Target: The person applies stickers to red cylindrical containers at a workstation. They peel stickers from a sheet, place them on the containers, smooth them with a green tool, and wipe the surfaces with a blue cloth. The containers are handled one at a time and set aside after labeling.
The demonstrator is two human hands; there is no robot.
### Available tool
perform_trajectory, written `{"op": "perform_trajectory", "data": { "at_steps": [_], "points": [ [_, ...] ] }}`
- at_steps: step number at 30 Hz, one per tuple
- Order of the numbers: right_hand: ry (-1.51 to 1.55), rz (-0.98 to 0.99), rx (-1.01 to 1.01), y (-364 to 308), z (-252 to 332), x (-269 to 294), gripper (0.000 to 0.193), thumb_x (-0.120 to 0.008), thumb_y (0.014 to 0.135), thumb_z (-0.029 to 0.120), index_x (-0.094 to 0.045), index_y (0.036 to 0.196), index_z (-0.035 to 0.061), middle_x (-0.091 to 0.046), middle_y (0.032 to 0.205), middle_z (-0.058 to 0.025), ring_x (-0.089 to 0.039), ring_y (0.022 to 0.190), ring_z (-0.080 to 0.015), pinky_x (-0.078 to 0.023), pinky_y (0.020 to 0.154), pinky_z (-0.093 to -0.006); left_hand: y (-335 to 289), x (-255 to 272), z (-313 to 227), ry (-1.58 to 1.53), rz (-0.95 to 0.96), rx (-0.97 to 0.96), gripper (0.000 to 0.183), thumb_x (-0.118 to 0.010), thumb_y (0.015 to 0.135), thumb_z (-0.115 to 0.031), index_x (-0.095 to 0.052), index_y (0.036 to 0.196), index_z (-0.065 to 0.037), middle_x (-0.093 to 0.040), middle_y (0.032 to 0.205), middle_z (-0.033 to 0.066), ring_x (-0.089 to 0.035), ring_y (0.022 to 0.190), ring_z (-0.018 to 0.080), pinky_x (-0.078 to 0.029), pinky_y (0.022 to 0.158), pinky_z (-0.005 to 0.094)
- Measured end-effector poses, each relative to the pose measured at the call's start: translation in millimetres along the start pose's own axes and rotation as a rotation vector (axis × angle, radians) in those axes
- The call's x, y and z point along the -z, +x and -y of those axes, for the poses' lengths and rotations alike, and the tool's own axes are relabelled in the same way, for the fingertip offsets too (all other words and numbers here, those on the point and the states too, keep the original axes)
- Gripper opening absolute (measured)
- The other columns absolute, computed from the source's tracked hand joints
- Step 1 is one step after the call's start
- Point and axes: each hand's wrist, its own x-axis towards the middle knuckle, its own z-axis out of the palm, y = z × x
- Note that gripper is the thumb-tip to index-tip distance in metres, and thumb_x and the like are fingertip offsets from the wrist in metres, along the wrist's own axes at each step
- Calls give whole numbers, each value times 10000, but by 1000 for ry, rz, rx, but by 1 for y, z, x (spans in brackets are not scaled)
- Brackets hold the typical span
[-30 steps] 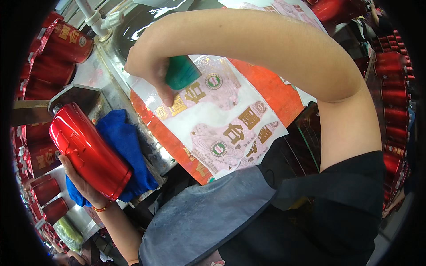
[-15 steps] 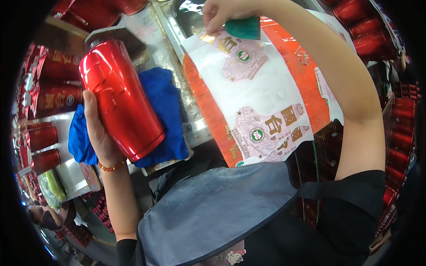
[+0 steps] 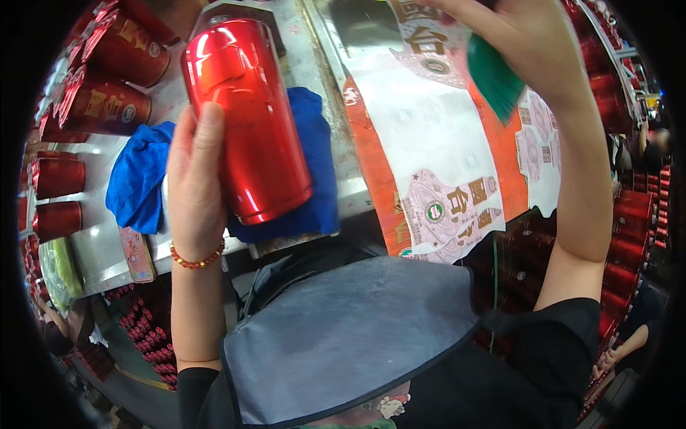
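A glossy red bottle (image 3: pixel 261 136) with raised relief lies over a blue cloth (image 3: pixel 314 143), its far end at a dark angular block (image 3: pixel 239 13). My left hand (image 3: pixel 196 168) is closed round its left side, thumb on top. At the upper right my right hand (image 3: pixel 525 50) holds a green flat scraper (image 3: pixel 493 79) under the palm. Its fingertips, partly cut off by the upper edge, are at a pink-and-gold decal (image 3: pixel 432 50), which appears lifted from the white backing sheet (image 3: pixel 429 129). More decals (image 3: pixel 454 207) lie on the sheet's near end.
Under the sheet is an orange board (image 3: pixel 371 157). Another decal sheet (image 3: pixel 543 150) lies to its right. A bunched blue cloth (image 3: pixel 139 179) is left of my hand. Red pots (image 3: pixel 107 104) line the left; stacked red ones (image 3: pixel 629 236) stand at right. A metal basin (image 3: pixel 368 25) is behind.
The decal under my right hand has come up off its backing, leaving bare white sheet. My right hand has moved right with the scraper. My left hand keeps its hold on the bottle.
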Motion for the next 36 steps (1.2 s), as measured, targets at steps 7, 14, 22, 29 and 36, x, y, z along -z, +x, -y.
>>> {"op": "perform_trajectory", "data": {
  "at_steps": [7, 14, 22, 29, 36],
  "points": [
    [26, -5, 569, -25, 41, 19, 135, -717, 868, 85, -734, 994, 41, -707, 757, -79, -623, 620, -171, -457, 594, -291, -1, -12, -7, 91, 46, -36, 469, -627, 1038, -260, -480, 1399, 2, -643, 1238, 87, -627, 1082, 130, -527, 927, 292],
    [315, 14, 633, -23, 82, 6, 54, -723, 877, 125, -723, 881, 71, -687, 639, -54, -597, 511, -160, -392, 507, -279, 6, -10, -14, -47, 181, -29, 535, -594, 1047, -208, -369, 1479, 14, -591, 1310, 111, -566, 1196, 148, -467, 1033, 319],
    [760, 57, 107, 20, 72, -71, 87, -679, 939, -4, -713, 1017, -16, -736, 860, -44, -656, 706, -64, -505, 638, -215, 12, 1, -15, -208, 278, 12, 637, -325, 1111, -495, -342, 1516, -4, -562, 1379, 113, -557, 1252, 181, -451, 1064, 342],
    [627, 39, 63, 35, 53, -98, 88, -690, 954, 25, -693, 1036, -8, -686, 789, -11, -592, 681, -35, -461, 616, -198, -3, 2, -9, 108, 231, -105, 990, -802, 872, -229, -170, 1578, 55, -489, 1451, 215, -521, 1321, 262, -411, 1122, 384],
    [537, 14, 93, 32, 53, -100, 84, -709, 948, 23, -688, 1027, 5, -628, 776, 42, -505, 672, 6, -370, 585, -171, -4, 11, 2, 151, 265, -154, 1059, -818, 867, -231, -108, 1589, 83, -435, 1499, 234, -463, 1385, 267, -386, 1146, 382]
  ]
}}
